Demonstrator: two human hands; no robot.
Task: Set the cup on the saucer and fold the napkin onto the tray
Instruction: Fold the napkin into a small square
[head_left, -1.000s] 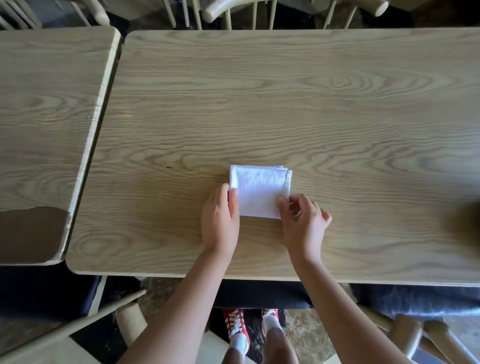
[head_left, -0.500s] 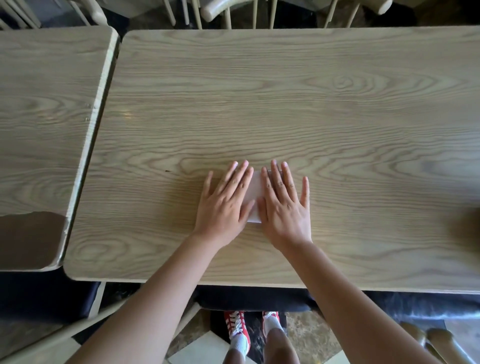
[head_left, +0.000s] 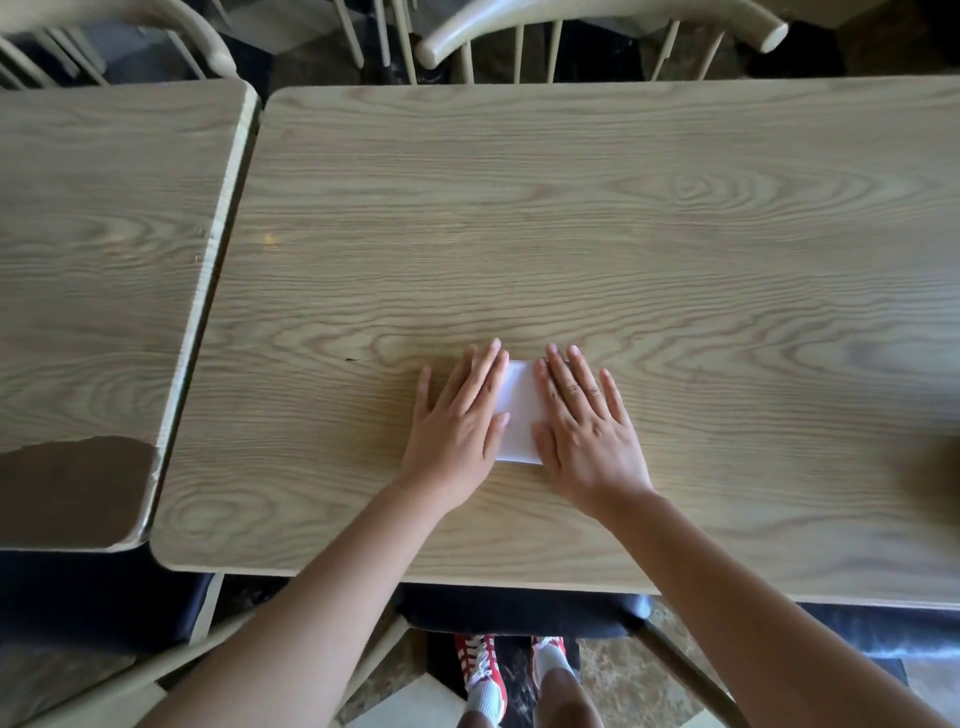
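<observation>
A small folded white napkin (head_left: 521, 413) lies flat on the light wooden table (head_left: 571, 234), near its front edge. My left hand (head_left: 460, 418) rests palm down on the napkin's left side, fingers spread. My right hand (head_left: 587, 423) presses flat on its right side, fingers spread too. Only a narrow strip of napkin shows between the two hands. No cup, saucer or tray is in view.
A second wooden table (head_left: 98, 270) stands close on the left, with a worn dark patch at its near corner. Pale wooden chairs (head_left: 571, 31) line the far side. A dark blur (head_left: 935, 462) sits at the right edge. My red shoes (head_left: 483, 670) show below.
A second ago my fingers pinched the napkin's near corners. Both hands then went flat over it, and have now slid apart, baring a strip of napkin.
</observation>
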